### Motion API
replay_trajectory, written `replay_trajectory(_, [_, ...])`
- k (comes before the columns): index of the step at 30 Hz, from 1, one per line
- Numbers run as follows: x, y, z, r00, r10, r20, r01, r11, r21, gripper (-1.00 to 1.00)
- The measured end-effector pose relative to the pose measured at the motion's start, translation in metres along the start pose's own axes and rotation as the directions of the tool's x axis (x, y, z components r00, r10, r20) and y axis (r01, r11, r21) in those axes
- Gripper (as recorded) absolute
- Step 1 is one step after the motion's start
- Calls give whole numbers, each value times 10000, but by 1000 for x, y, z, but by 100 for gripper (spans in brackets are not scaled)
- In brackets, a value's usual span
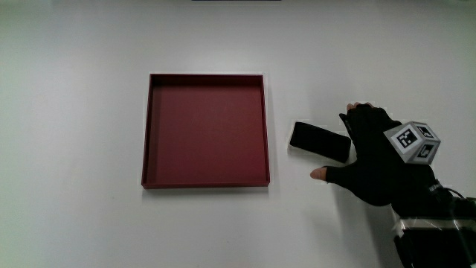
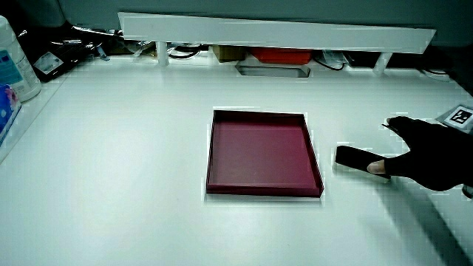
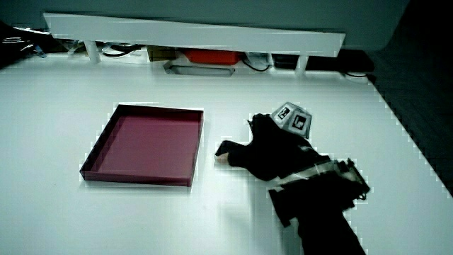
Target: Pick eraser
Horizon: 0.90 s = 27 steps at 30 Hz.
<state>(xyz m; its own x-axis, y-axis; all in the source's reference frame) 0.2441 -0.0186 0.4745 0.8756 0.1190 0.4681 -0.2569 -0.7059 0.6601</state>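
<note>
The eraser [image 1: 320, 141] lay flat on the table [image 1: 74, 223], just beside the red tray [image 1: 206, 182]. It was a dark little block. Its long way ran from the tray toward the hand [image 1: 375, 160]. The hand sat at the eraser's end away from the tray, touching or almost touching it. The fingers [image 1: 357, 119] and thumb were spread open on each side of that end. They pinched nothing yet.

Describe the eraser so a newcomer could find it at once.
Start at the shallow dark red tray in the middle of the white table. Just outside one tray wall lies the eraser, between the tray and the hand. It is the only small, flat, black block on the table.
</note>
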Motion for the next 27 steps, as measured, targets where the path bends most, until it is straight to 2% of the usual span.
replay_trajectory(3, [-1, 9, -2, 10000, -35, -34, 35, 10000, -67, 0])
replay_trajectory(6, [4, 20, -8, 9993, -369, 61, 370, 9990, -256, 0])
replay_trajectory(8, [4, 25, -12, 9994, -338, -11, 337, 9989, -314, 0])
replay_trajectory(12, [11, 37, -22, 9977, -674, -18, 672, 9962, -558, 0])
replay_trajectory(14, [14, 41, -26, 9966, -815, 159, 822, 9951, -544, 0])
replay_trajectory(16, [13, 43, -28, 9971, -757, -28, 753, 9945, -731, 0])
replay_trajectory(19, [19, 47, -32, 9955, -946, 67, 948, 9929, -720, 0])
replay_trajectory(21, [17, 47, -33, 9962, -864, 58, 865, 9933, -770, 0])
replay_trajectory(23, [22, 49, -35, 9954, -958, -3, 955, 9925, -763, 0])
replay_trajectory(27, [19, 48, -35, 9967, -809, -33, 806, 9948, -621, 0])
